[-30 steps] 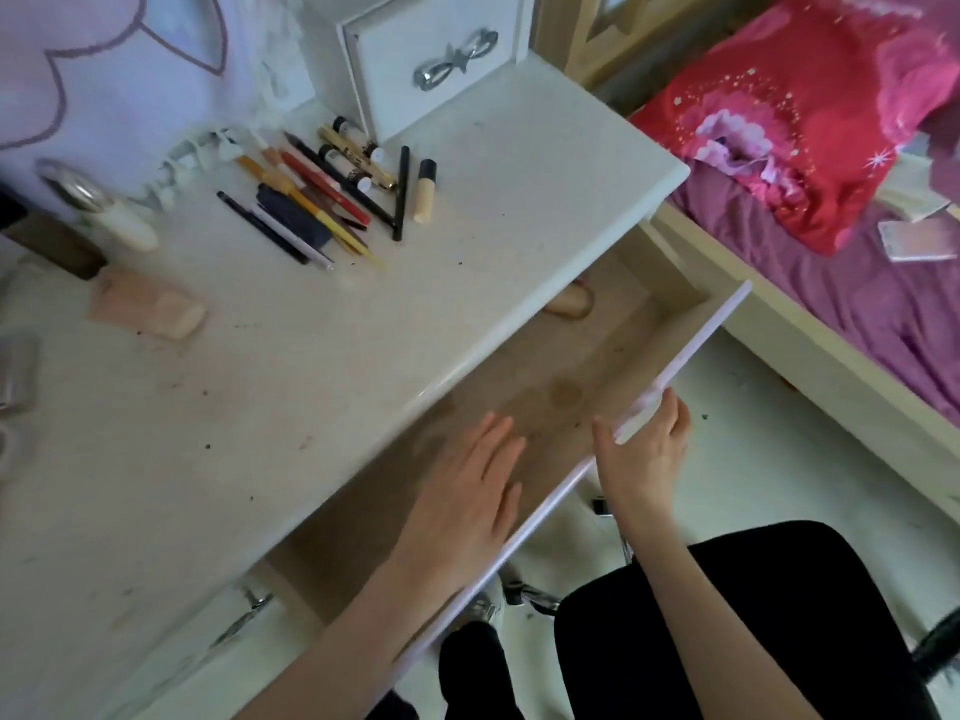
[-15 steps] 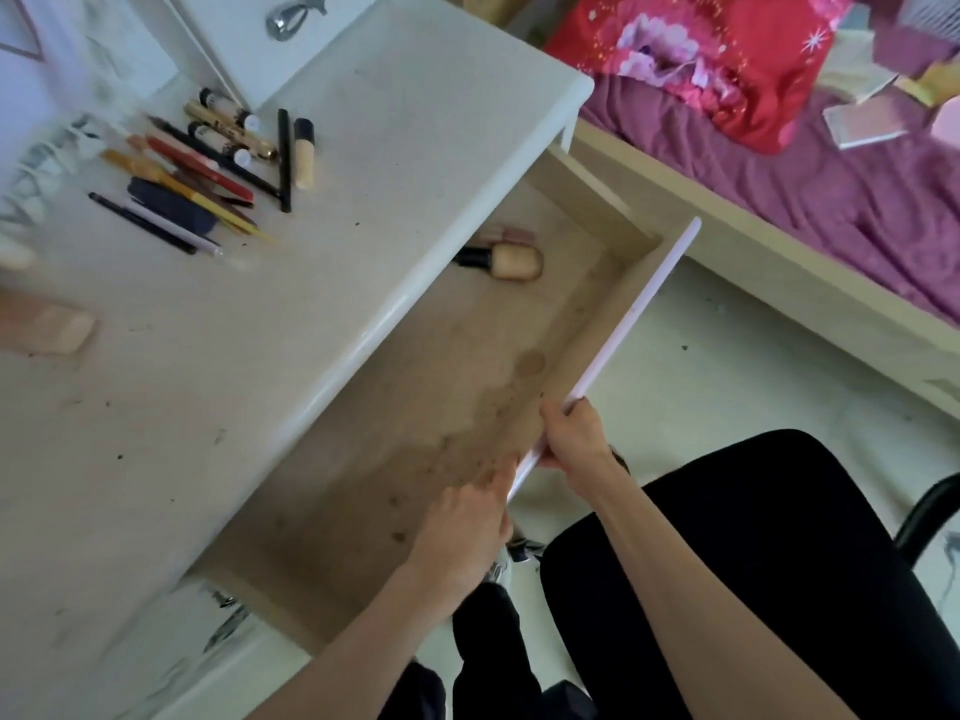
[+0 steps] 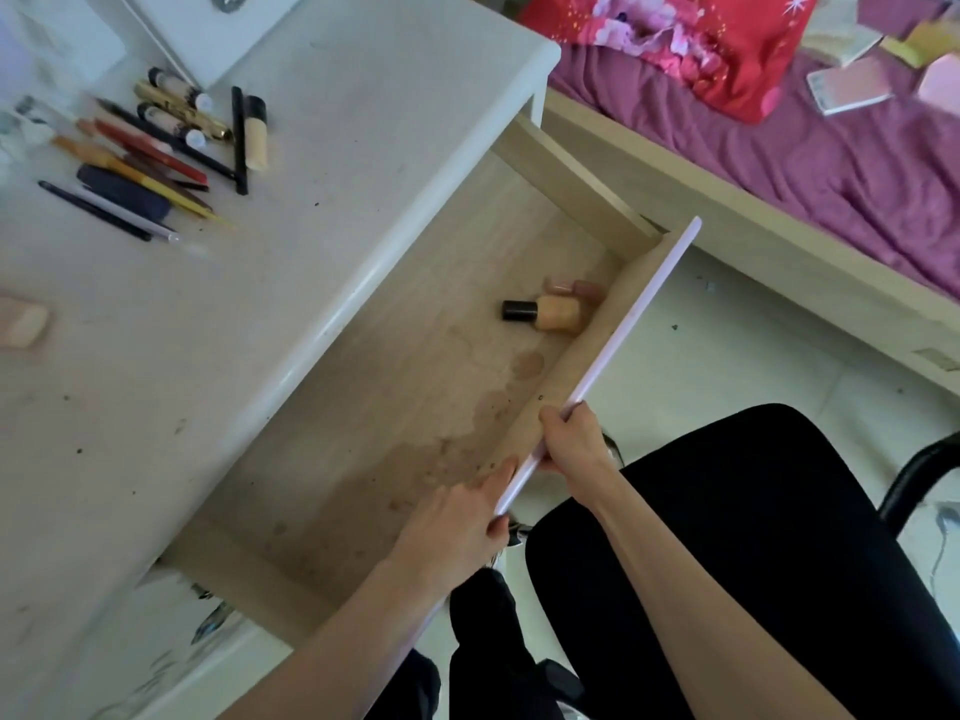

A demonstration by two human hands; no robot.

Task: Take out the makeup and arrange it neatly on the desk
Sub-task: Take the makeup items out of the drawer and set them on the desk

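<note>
— Where is the foundation bottle (image 3: 551, 312) found?

— On its side in the drawer (image 3: 395, 407), cap toward the surface (image 3: 156, 356), lying beyond the right hand (image 3: 569, 444), the nearer one.

— And the hands?

— The drawer's front edge is gripped by both, the left hand (image 3: 457, 527) included.

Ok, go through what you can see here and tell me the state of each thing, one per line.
Drawer: pulled wide open.
Foundation bottle: lying on its side in the drawer, capped.
Pens and pencils: lying in a loose group on the desk.
Left hand: fingers hooked over the drawer's front panel.
Right hand: gripping the drawer's front panel.
Small upper drawer: closed.
</note>
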